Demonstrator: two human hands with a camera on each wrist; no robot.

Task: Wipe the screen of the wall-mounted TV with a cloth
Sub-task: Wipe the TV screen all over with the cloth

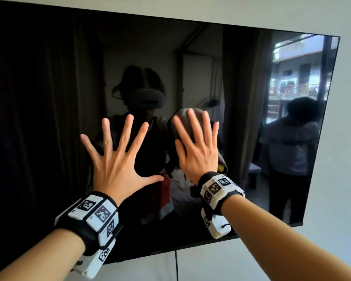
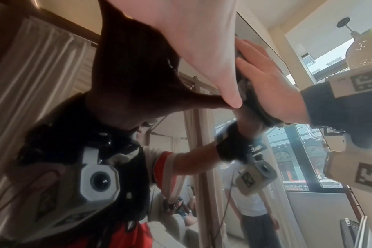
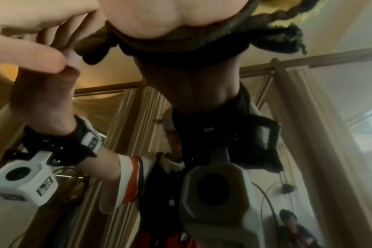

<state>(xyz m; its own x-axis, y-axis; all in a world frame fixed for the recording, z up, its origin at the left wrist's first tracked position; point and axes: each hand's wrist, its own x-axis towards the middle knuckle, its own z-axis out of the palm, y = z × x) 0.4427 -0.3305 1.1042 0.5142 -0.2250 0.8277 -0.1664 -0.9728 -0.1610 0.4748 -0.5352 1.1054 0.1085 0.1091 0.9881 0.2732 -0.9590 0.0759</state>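
Nearest the camera, two bare forearms are reaching forward from the lower corners of the head view, each one wearing a black wrist strap carrying white blocks printed with black square markers.

The left hand is lying flat against the TV screen, left of the screen's centre, with all five fingers straight and spread wide apart. It is holding nothing. In the left wrist view the palm is filling the upper middle of the picture, with the thumb tip meeting its own dark reflection on the glass.

The right hand is lying just to the right of the left hand, its fingers straight and held close together. It is pressing the cloth flat against the screen rather than clenching it. The cloth is dark grey-brown; its edges are showing above the fingertips and to the right of the palm, where a small yellow patch is also visible. In the right wrist view the heel of the palm is sitting on the bunched cloth, which is lying between the hand and the glass.

Farthest away, the TV is hanging on a pale wall. The dark screen is reflecting a person wearing headgear, curtains and a bright window on the right. A thin dark cable is hanging down the wall below the lower edge of the TV.
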